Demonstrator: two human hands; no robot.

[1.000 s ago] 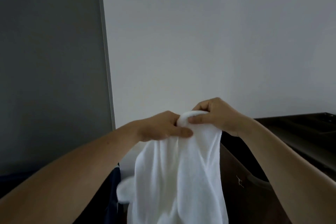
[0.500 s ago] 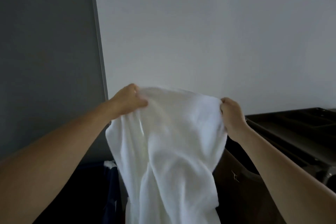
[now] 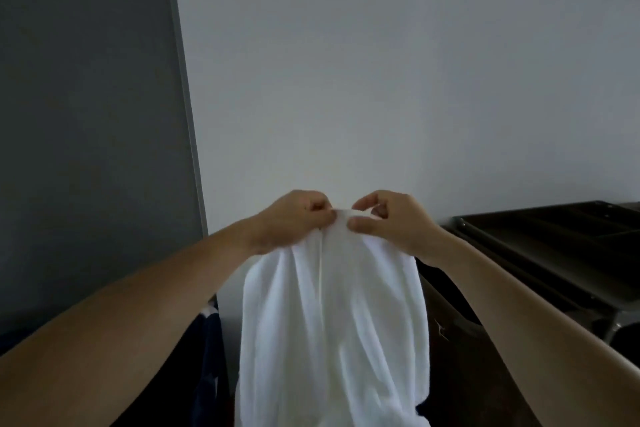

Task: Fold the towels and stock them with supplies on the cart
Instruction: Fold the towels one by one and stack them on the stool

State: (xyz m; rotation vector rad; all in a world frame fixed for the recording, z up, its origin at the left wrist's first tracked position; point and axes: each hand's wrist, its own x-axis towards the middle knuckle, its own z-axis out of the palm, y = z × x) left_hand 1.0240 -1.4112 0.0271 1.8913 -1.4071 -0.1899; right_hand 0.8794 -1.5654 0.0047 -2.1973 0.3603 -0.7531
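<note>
Pale wall (image 3: 381, 62) and a grey door panel (image 3: 86, 149) back the scene. In front of them one white towel (image 3: 332, 322) hangs in the air, resting on no surface, its lower end running out past the bottom of the view. Its top edge is gathered into a single bunch where the left hand (image 3: 291, 222) and right hand (image 3: 388, 222) meet, each pinching the cloth with thumb and curled fingers. Bringing the two held points together likely halves the towel lengthwise, its own weight straightening the fold. Just right of the towel stands one dark cart (image 3: 554, 236), its top tray split into compartments too dark to read. Lower left, one dark blue cloth (image 3: 207, 340) hangs partly behind the left forearm.
</note>
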